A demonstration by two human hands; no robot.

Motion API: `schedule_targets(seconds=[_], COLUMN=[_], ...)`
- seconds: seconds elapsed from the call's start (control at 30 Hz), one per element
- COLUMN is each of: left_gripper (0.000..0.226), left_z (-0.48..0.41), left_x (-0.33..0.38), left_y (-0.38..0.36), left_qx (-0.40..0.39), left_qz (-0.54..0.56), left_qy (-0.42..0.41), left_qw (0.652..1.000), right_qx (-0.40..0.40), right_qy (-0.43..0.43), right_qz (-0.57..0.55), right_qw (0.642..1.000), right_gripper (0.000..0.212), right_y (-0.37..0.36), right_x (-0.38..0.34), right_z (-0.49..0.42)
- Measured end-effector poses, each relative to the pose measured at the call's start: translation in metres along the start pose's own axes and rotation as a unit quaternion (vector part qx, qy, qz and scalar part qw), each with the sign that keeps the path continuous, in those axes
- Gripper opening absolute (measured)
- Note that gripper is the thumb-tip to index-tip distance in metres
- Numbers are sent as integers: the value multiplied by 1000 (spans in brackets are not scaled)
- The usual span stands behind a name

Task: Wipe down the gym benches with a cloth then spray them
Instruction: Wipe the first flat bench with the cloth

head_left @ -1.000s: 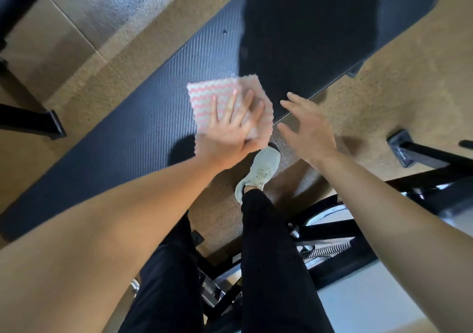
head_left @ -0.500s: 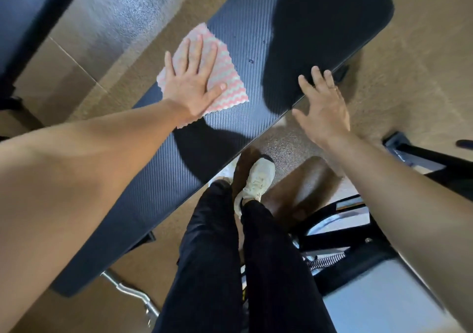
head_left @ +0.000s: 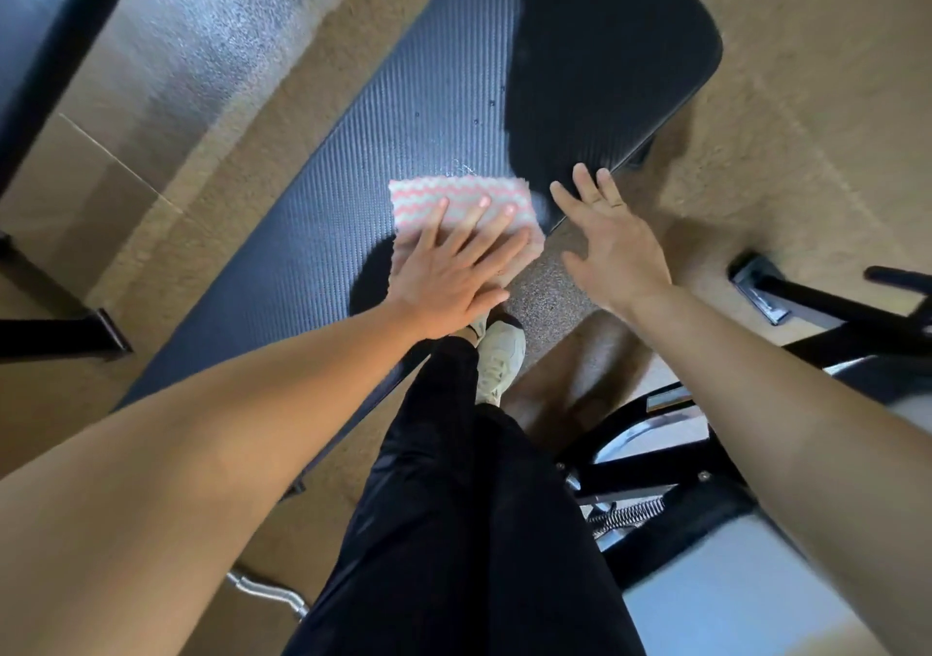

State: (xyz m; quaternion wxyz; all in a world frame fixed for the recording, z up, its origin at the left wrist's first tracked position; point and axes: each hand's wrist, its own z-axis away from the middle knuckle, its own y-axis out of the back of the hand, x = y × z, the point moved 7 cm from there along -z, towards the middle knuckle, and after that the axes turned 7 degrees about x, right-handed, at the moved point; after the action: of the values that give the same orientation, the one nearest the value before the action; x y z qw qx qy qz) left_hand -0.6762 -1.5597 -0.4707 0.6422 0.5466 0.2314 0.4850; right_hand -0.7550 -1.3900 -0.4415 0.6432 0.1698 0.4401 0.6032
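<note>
A long black ribbed gym bench (head_left: pixel 353 186) runs diagonally across the view. A pink and white zigzag cloth (head_left: pixel 428 191) lies flat on it near its near edge. My left hand (head_left: pixel 449 272) presses on the cloth with straight, spread fingers. My right hand (head_left: pixel 615 247) hovers just beside the bench's near edge, fingers spread, holding nothing. A wet sheen and small droplets show on the pad above the cloth.
Tan carpet (head_left: pixel 787 116) surrounds the bench. My legs in black trousers and a light shoe (head_left: pixel 499 358) stand by the bench edge. Black machine frames with a spring (head_left: pixel 630 514) sit at the lower right. Another black frame foot (head_left: pixel 65 333) is at the left.
My left hand slid the cloth from the bench's far edge back across to its near edge. My right hand stayed by the near edge.
</note>
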Motion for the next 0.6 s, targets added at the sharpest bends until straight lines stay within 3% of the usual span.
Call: schedule_targets(seconds=[0.13, 0.37, 0.5, 0.6], left_gripper=[71, 73, 74, 73], left_z=[-23, -97, -107, -101], left_x=[-36, -123, -117, -91], left_y=[18, 65, 68, 61], left_qx=[-1, 50, 64, 68], left_qz=[-27, -11, -17, -13], left_qy=[-34, 121, 179, 174], left_qw=[999, 991, 982, 982], right_qx=[-4, -18, -26, -38], right_qy=[-17, -17, -30, -23], right_qz=[-3, 5, -22, -45], right_qw=[1000, 1000, 999, 998], right_gripper=[78, 78, 77, 73], right_y=[0, 1, 4, 9], right_x=[-4, -1, -4, -7], right_z=[1, -2, -2, -2])
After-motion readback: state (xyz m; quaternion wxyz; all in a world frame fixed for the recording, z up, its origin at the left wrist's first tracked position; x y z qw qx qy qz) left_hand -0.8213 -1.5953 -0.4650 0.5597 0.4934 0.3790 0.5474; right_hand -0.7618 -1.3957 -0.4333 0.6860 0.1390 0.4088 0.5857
